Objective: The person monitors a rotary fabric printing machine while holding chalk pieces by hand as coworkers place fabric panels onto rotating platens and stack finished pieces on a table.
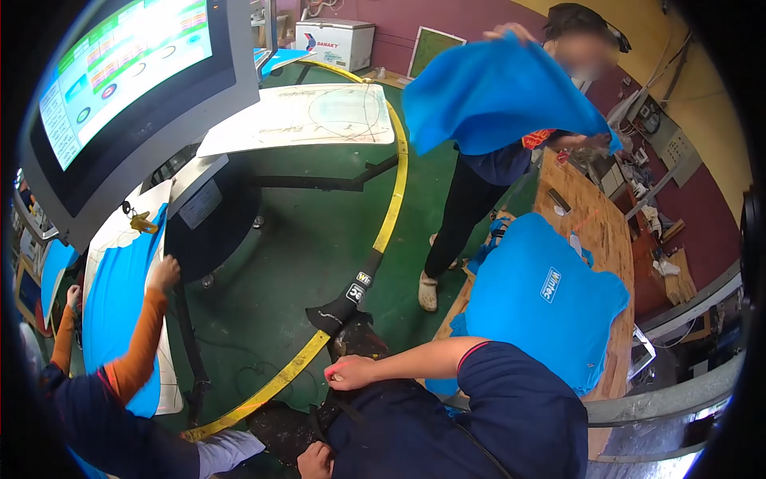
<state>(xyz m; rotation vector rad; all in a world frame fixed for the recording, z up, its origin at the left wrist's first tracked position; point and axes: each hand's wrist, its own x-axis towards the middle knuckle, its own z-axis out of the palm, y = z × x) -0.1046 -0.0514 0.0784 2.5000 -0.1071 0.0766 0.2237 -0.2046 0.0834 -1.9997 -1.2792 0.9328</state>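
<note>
Head view shows the wearer's right hand (351,373) brought across the front of the body, its fingers curled inward; whether the grip closes on anything cannot be told. The left hand (315,461) lies low at the near edge, fingers bent beside dark cloth (275,435), and its grip is likewise unclear. Nearest to both hands is the yellow rail (291,371), which curves from the near left toward the far side; just beyond the right hand it passes through a black cover (339,311), probably wrapped there as padding where bodies lean close.

To the right, a blue garment (519,307) lies spread on the wooden bench (586,195), its white label (550,285) facing up, perhaps so that the marking can be read easily. On the far side, a co-worker (463,207) holds a blue cloth (499,96) raised by two parts, seemingly to let it hang open. At left, an orange sleeve (144,347) reaches over blue fabric (120,291) on a pale board, likely placed flat for smoothness.

A large monitor (128,88) stands at far left above the green floor (319,227), with a maroon wall (399,20) behind.
</note>
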